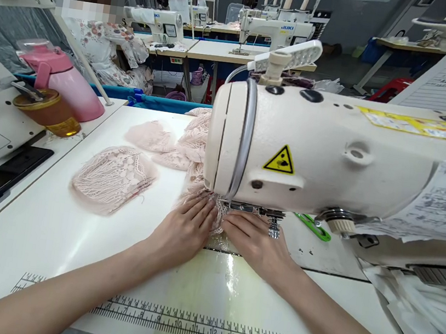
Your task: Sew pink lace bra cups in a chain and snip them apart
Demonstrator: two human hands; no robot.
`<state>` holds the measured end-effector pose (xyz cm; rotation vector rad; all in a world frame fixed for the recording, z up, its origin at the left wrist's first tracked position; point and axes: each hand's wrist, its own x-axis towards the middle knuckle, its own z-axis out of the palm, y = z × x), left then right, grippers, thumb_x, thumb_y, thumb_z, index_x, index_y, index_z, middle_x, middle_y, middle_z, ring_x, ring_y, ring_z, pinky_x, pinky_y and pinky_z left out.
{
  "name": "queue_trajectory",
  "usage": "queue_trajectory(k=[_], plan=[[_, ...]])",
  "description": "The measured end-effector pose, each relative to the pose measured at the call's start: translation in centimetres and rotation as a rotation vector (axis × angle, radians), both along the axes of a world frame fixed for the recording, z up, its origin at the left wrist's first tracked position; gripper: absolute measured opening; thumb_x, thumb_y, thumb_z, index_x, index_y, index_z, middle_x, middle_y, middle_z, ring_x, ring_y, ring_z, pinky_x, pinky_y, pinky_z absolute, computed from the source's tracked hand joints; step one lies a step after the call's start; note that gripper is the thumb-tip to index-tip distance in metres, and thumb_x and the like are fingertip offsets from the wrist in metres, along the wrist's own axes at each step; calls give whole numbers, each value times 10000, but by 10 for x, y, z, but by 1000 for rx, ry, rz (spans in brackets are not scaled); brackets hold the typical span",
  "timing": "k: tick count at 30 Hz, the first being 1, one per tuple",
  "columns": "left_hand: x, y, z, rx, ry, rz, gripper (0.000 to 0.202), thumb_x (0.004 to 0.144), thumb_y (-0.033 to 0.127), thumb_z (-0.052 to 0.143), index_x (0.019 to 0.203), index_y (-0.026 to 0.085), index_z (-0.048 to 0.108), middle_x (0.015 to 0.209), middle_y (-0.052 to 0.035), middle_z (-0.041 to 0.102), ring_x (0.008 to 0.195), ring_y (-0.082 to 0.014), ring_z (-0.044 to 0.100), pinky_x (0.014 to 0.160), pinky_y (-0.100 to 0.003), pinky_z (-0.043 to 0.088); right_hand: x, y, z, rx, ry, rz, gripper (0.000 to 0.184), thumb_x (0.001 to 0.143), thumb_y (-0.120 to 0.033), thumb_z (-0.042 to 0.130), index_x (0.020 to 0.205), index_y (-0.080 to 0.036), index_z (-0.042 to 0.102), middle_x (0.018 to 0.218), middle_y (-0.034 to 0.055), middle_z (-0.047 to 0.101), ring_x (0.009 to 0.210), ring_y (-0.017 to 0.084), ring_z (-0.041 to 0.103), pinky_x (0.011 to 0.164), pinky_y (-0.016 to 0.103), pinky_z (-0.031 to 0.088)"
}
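Note:
Pale pink lace fabric runs under the head of a cream sewing machine. Flat on the lace, left of the needle area, lies my left hand, its fingers stretched forward and close together. My right hand is at the lace's right edge with bent fingers closed on it; its thumb is hidden. The machine head covers the needle and presser foot. More gathered lace lies behind my left hand. A separate lace piece with loose thread ends rests on the table to the left.
A printed ruler crosses the table's front. At left are a pink jug, an amber cup and a dark phone. A green thread snipper lies right. A person sits beyond, near other machines.

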<state>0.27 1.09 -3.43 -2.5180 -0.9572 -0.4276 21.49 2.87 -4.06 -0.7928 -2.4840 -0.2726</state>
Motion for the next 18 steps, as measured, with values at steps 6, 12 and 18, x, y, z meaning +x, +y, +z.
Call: queue_trajectory(k=[6,12,18], plan=[[3,-1,-1,4,2,19,336,914,151,470,1141,-29,640,1141,-228,678,1078,-329,656,950,-449,559,2,-2,-3,37,16,-79,270,881,-23,511,959,-214,686,1007,12,737,823,139,629,623,289,365],[6,-2,0,38,-2,32,341,907,137,451,1124,-36,649,1138,-232,678,1070,-337,658,932,-453,564,4,1,-5,76,-38,-148,303,892,-38,497,962,-252,700,1092,-60,727,768,141,621,634,319,349],[8,-4,-3,38,19,60,349,921,161,453,1159,-24,628,1153,-230,672,1087,-328,652,939,-450,557,8,0,-2,38,-114,-199,280,907,-99,517,1042,-259,703,1141,-14,708,749,150,630,700,333,452]])
